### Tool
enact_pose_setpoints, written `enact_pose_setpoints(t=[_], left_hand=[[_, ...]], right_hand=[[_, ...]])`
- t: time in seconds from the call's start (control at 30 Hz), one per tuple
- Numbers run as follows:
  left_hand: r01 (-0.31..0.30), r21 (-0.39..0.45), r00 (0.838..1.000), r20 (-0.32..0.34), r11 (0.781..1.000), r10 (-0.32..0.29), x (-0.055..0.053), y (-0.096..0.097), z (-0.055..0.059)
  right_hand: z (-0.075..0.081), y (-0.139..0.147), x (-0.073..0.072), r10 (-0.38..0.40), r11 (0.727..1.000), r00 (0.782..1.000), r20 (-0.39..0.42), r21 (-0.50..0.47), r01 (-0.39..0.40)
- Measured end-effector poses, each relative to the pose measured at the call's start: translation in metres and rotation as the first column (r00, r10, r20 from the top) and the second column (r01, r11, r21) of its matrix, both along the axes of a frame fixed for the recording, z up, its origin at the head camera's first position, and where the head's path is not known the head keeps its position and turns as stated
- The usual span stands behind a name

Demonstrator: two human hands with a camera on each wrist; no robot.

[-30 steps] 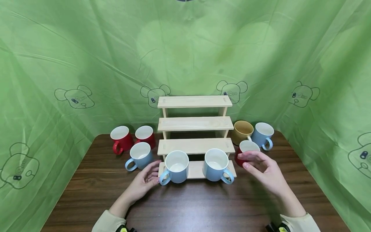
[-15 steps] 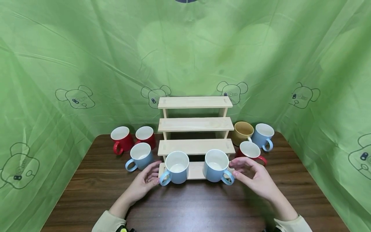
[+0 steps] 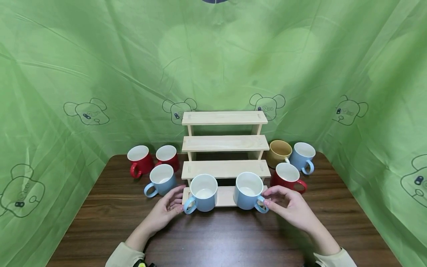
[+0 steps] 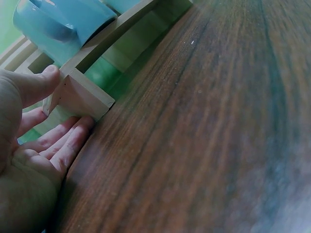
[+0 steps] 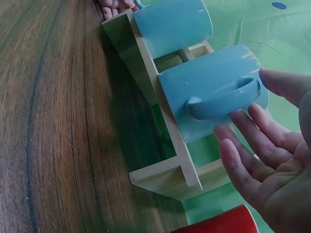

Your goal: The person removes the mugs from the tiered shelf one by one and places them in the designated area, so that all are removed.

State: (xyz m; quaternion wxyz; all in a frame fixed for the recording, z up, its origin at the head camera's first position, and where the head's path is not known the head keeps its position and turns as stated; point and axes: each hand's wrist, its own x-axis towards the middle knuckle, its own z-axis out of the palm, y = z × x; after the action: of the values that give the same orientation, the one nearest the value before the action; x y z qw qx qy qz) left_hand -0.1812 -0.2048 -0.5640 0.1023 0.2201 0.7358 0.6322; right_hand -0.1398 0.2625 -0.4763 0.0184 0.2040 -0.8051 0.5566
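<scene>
In the head view a light wooden stepped shelf (image 3: 225,142) stands on the table. Two light blue mugs with white insides stand upright on its lowest step: the left mug (image 3: 203,193) and the right mug (image 3: 248,191). At the left end of that step my left hand (image 3: 163,211) grips the board's end, thumb at the front corner and fingers at the side. My right hand (image 3: 293,207) is beside the right mug, its thumb at the handle (image 5: 223,102) and its fingers extended close to the mug's side. Whether the fingertips touch it I cannot tell.
Left of the shelf are two red mugs, one at the outer side (image 3: 143,163), and a blue mug (image 3: 163,180). On the right stand a yellow mug (image 3: 278,152), a blue mug (image 3: 300,157) and a red mug (image 3: 283,180). A green curtain (image 3: 213,55) surrounds the table (image 3: 217,237).
My right hand has moved left, away from the red mug on the right, to the handle of the right blue mug on the shelf. My left hand has stayed in place.
</scene>
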Motion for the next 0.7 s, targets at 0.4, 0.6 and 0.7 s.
enact_pose_setpoints(t=[0.4,0.6,0.7], left_hand=[[0.004,0.027,1.0,-0.018,1.0,-0.004,0.0008,0.0007,-0.0022],[-0.001,0.017,1.0,-0.01,1.0,0.001,0.0005,0.0008,-0.0015],[-0.005,0.013,1.0,-0.005,1.0,0.005,0.0005,0.001,-0.0013]], right_hand=[[-0.0038,-0.0049,0.001,0.053,0.998,0.998,0.041,0.039,-0.054],[-0.0013,-0.0074,0.0022,0.098,0.995,0.994,0.047,0.019,-0.099],[-0.0001,-0.0076,0.0021,0.121,0.992,0.992,0.043,0.016,-0.121]])
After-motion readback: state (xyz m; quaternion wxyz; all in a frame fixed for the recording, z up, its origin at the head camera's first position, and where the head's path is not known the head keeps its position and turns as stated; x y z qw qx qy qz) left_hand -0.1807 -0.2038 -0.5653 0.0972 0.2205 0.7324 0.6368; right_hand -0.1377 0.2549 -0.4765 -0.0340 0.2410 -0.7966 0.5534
